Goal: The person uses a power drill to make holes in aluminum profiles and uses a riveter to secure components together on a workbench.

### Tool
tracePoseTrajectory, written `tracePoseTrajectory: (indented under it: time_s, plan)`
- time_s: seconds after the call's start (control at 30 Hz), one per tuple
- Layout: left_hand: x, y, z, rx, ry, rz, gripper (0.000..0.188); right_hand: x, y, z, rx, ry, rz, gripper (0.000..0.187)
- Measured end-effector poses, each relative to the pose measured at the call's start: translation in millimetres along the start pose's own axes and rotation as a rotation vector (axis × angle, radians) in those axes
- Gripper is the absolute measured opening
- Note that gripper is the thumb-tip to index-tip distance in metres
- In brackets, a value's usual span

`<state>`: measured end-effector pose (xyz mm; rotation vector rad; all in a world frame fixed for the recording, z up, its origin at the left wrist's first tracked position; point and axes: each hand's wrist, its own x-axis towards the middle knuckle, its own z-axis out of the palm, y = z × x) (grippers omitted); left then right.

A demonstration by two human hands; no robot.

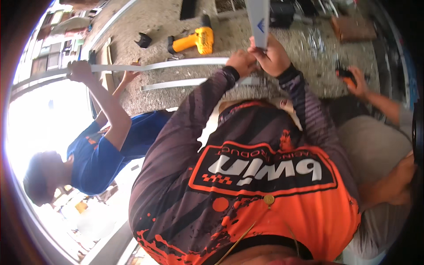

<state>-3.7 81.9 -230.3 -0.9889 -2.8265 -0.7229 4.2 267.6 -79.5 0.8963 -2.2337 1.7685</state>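
Note:
A pale metal bar [258,20], with a small blue mark, rises toward the upper edge from my right hand [274,56]. The fingers of that hand are closed round its near end. My left hand [242,63] is closed beside it, the two hands touching, at the right end of a long pale metal strip [185,63]. My own fingers partly hide where the strip and the bar meet. Toward the left, a co-worker in blue grips the same long strip with a raised hand [80,70]. A shorter metal strip [174,83] lies below it on the rough work surface [154,99].
A yellow cordless drill [194,41] lies beyond the long strip, near a small black part [143,40]. On the right, another person's hand [357,81] holds a black-and-orange tool [345,76]. A brown box [354,29] and loose shiny hardware [315,42] are at the far right.

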Motion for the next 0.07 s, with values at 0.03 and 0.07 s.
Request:
tracePoseTrajectory:
  time_s: [0.03,0.07]
  plan:
    - [2,4,-9,0.052,-0.155,-0.09,0.037,13,-7,1,0.04,0.049,-0.047,0.019]
    - [4,15,-18,0.084,-0.325,-0.185,0.04,23,-12,-2,0.084,0.1,-0.073,0.019]
